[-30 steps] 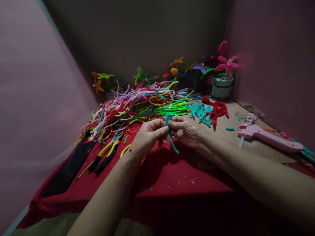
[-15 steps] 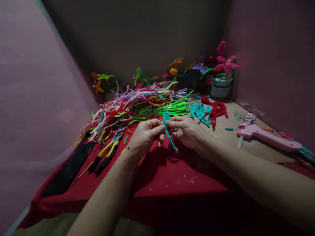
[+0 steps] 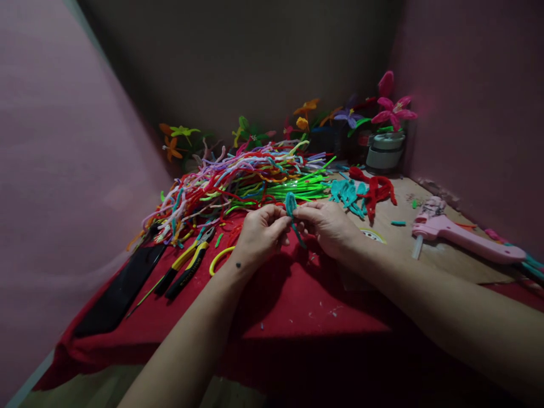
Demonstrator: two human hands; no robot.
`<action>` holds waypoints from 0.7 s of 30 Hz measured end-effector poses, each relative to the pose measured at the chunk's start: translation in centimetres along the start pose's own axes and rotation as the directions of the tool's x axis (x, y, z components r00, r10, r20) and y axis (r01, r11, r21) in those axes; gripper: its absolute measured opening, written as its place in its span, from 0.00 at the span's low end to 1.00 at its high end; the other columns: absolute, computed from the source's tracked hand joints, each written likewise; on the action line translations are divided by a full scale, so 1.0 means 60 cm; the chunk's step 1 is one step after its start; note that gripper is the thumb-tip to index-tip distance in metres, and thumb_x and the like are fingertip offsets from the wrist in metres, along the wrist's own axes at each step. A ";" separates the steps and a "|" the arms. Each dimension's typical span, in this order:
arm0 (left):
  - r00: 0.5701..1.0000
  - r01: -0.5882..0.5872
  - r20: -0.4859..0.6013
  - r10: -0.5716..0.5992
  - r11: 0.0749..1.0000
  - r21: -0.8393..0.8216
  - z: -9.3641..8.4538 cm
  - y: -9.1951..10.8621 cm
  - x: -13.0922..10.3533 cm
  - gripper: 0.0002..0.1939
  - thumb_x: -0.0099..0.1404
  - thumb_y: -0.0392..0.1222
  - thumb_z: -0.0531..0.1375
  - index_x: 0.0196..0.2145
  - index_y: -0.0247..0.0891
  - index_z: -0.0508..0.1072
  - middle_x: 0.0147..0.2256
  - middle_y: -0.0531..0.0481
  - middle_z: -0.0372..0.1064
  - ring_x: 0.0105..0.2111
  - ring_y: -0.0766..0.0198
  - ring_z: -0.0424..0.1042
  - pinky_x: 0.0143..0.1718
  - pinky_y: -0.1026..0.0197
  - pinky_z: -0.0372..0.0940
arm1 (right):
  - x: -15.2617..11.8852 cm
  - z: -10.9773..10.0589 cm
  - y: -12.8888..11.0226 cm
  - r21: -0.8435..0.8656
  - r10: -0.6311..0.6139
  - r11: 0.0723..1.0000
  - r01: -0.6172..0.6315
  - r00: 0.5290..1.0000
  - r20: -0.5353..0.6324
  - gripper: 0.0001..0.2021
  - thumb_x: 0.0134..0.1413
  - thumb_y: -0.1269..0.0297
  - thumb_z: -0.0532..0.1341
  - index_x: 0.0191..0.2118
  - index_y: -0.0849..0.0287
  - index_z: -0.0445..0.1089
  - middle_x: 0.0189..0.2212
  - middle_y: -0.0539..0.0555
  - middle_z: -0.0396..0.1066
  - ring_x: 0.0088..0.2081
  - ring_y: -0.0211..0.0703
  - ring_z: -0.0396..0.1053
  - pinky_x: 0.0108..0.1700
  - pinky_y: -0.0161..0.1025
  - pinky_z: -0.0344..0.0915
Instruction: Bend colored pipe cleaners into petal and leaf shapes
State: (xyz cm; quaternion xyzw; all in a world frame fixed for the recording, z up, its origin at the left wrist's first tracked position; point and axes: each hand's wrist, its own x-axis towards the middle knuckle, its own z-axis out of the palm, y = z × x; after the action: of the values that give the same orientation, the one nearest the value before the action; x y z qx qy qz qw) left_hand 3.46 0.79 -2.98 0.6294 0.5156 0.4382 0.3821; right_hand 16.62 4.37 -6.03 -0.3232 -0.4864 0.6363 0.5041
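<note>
A teal pipe cleaner (image 3: 290,202) is bent into a narrow upright loop, with a loose tail hanging below. My left hand (image 3: 264,233) pinches it from the left between thumb and fingers. From the right, my right hand (image 3: 329,226) grips the base of the same loop, its fingertips almost meeting the left ones. The fingers partly cover the spot where the tail leaves the loop. On the cardboard beyond my right hand lie several bent teal pipe-cleaner pieces (image 3: 346,192) and a red looped pipe-cleaner piece (image 3: 378,190).
A heap of colourful pipe cleaners (image 3: 238,175) covers the back of the red cloth (image 3: 306,311). Pliers (image 3: 187,266) and a black phone-like slab (image 3: 121,292) lie at left. A pink glue gun (image 3: 463,232) rests on cardboard (image 3: 395,260) at right. Pipe-cleaner flowers (image 3: 393,113) stand behind.
Both hands have turned a little and closed in around the loop's base. The loop looks narrower, and less of its tail shows. A yellow ring handle has come into view beside my left wrist.
</note>
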 end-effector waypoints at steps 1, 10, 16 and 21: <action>1.000 -0.016 -0.019 0.017 0.999 0.044 0.002 -0.003 0.000 0.06 0.55 0.39 0.57 0.25 0.35 0.64 0.16 0.58 0.60 0.13 0.74 0.59 0.14 0.70 0.55 | 0.000 -0.001 0.001 -0.032 -0.015 0.999 0.015 1.000 0.002 0.03 0.37 0.71 0.58 0.18 0.63 0.66 0.14 0.48 0.59 0.17 0.30 0.54 0.19 0.32 0.47; 0.912 -0.276 -0.105 0.396 0.784 0.557 0.015 -0.037 -0.001 0.02 0.57 0.36 0.53 0.27 0.37 0.64 0.22 0.54 0.64 0.20 0.71 0.62 0.22 0.68 0.57 | -0.015 0.013 -0.009 0.040 0.077 0.996 -0.075 0.996 -0.054 0.08 0.34 0.72 0.56 0.14 0.60 0.56 0.11 0.45 0.53 0.14 0.28 0.49 0.16 0.30 0.44; 0.805 -0.409 0.036 0.592 0.510 0.757 0.014 -0.039 -0.010 0.05 0.62 0.36 0.49 0.31 0.36 0.64 0.27 0.50 0.66 0.26 0.67 0.66 0.27 0.66 0.60 | -0.020 0.018 -0.015 0.045 0.078 0.996 -0.076 0.996 -0.035 0.07 0.34 0.71 0.57 0.14 0.60 0.58 0.12 0.45 0.53 0.14 0.28 0.49 0.15 0.29 0.44; 0.794 -0.376 0.164 0.585 0.260 0.890 0.021 -0.047 -0.013 0.10 0.65 0.37 0.45 0.31 0.34 0.63 0.27 0.48 0.65 0.25 0.64 0.66 0.23 0.64 0.58 | -0.019 0.020 -0.005 0.120 0.169 0.980 -0.161 0.984 -0.064 0.08 0.31 0.73 0.56 0.13 0.60 0.55 0.11 0.46 0.53 0.15 0.29 0.50 0.14 0.30 0.45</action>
State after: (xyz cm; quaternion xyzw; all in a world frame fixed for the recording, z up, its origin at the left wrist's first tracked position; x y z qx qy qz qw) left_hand 3.69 0.46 -6.16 0.8104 0.4826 0.2529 -0.2154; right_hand 15.96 2.93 -5.48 -0.3563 -0.4019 0.6904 0.4847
